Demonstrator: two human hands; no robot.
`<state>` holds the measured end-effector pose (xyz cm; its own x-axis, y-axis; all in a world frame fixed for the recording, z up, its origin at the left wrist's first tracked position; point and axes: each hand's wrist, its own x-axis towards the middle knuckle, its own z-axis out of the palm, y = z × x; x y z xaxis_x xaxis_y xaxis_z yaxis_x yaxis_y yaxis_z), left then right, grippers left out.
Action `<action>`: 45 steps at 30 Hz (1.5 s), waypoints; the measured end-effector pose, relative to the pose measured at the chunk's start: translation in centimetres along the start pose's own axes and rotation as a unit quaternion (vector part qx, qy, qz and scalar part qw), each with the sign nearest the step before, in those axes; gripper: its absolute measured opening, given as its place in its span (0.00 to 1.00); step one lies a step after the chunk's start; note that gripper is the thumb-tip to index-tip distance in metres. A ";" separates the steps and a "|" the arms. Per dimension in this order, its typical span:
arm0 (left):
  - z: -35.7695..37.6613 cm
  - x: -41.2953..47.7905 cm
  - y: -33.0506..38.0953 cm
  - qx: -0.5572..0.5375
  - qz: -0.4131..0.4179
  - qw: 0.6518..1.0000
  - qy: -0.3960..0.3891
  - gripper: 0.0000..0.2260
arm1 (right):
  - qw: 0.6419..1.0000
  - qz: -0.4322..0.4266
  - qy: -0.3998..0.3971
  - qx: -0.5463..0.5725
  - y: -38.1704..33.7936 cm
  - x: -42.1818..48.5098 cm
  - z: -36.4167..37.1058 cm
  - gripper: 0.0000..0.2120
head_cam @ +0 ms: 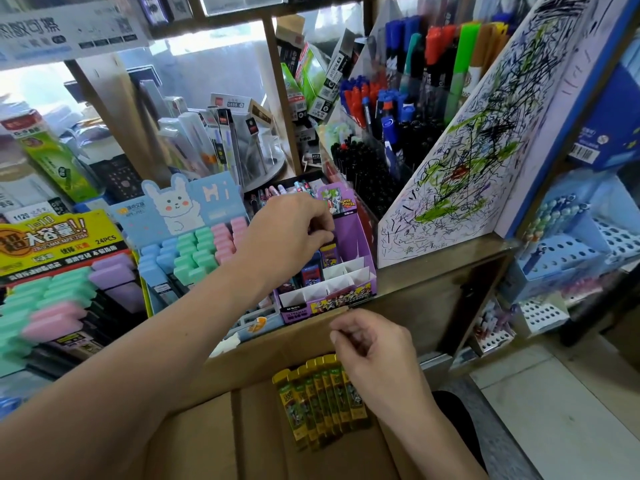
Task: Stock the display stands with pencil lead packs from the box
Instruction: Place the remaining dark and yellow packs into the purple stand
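Head view: seven yellow lead packs (322, 407) lie side by side in a row on the floor of the open cardboard box (259, 445), tops towards the shelving. The right end of the row is partly under the right hand, so there may be more than seven.

The right hand (374, 344) hangs just above that end of the row. Its grip is closed small, the fingers curled and the thumb tip against the forefinger, with nothing to be seen between them.

Beyond the box's far wall stands one purple display stand (349, 237) at the front edge of the wooden surface (433, 258), split by white dividers. Two packs stand clearly in it, a purple pack (329, 253) and a blue pack (311, 271) in front of it.

The left hand (291, 233) reaches over the stand from the left, fingers bent downward. Its grip seems to pinch the top of the purple pack, though the fingertips hide the contact.

Left of the purple stand are two more stands: a blue bunny stand (180, 202) with blue, green and pink packs, and a yellow stand (52, 237) with green, purple and pink ones. To the right leans one scribbled board (467, 150), with marker pens (433, 53) racked behind it.
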<state>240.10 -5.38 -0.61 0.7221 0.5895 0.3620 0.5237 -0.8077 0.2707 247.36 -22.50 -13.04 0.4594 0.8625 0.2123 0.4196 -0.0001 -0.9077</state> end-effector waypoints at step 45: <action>7.1 -23.7 -1.9 -0.503 -0.558 0.658 -0.047 0.18 | 0.867 0.264 -0.292 -0.308 -3.4 -2.1 5.5 0.16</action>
<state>225.16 -17.87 -16.01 0.1915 0.7715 -0.6067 0.2215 0.5683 0.7925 240.69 -21.54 -12.38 0.3157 0.7696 -0.5551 0.6920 -0.5870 -0.4202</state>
